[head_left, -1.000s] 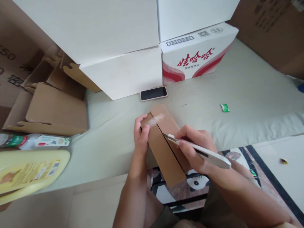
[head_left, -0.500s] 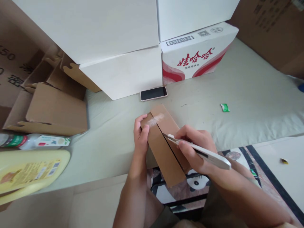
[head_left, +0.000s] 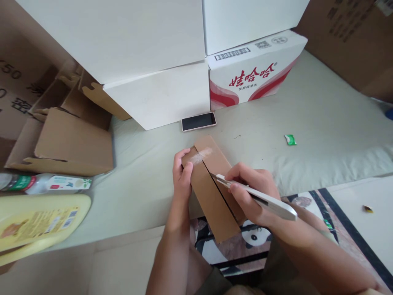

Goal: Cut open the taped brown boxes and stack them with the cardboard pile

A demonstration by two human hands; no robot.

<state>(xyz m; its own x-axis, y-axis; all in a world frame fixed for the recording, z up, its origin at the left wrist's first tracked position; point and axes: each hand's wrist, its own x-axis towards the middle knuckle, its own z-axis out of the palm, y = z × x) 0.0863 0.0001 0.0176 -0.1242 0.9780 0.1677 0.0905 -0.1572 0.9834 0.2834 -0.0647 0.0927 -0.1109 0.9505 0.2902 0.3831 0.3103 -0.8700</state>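
A small brown cardboard box (head_left: 211,196) is tilted over my lap, its top flaps parted by a dark narrow seam. Whitish tape or torn residue (head_left: 201,156) crosses the seam near the far end. My left hand (head_left: 183,172) grips the far left corner of the box, thumb on top and fingers around the side. In my right hand (head_left: 253,188) is a white utility knife (head_left: 270,203), held between thumb and fingers. Its blade tip is at the seam, around the middle of the box. Whether the blade goes into the gap I cannot tell.
A phone (head_left: 199,121) lies before stacked white boxes (head_left: 159,96) and a red-and-white carton (head_left: 245,84). Left are an opened cardboard box (head_left: 73,141), a plastic bottle (head_left: 58,183) and a yellow jug (head_left: 46,217). A green packet (head_left: 290,140) lies right on the pale green cloth (head_left: 331,123).
Almost nothing differs. The rear end of the utility knife has shifted very slightly; both hands and the box keep their places.
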